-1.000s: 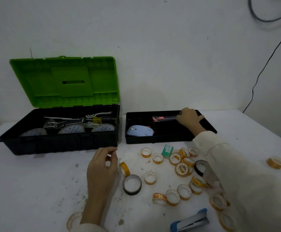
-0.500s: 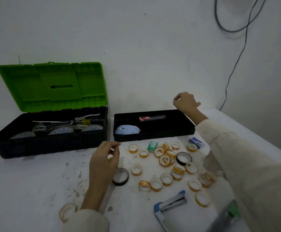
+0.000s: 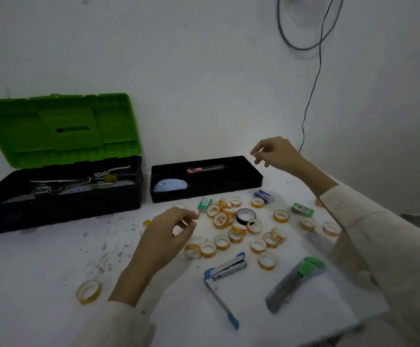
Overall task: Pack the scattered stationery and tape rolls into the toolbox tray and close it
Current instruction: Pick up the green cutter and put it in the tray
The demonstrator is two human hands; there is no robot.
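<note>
Packing barely begun: rolls [image 3: 221, 219] loose on table [image 3: 41, 271], front of tray [image 3: 205, 194].
L hand [image 3: 165, 234] half-curled over rolls, grip unclear; R hand [image 3: 275, 154] empty, fingers loosely bent, above tray's R end. Tray long axis runs L-R. Risk: nudged upright rolls may roll off.

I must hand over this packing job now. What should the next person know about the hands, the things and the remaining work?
Left hand: empty, hovering over the tape rolls.
Right hand: empty, raised above the tray's right end.
Done: blue mouse and a red cutter lie in the tray.
Left: all tape rolls, black tape roll, stapler, grey cutter, small boxes; then the tray into the open toolbox, lid shut.
</note>
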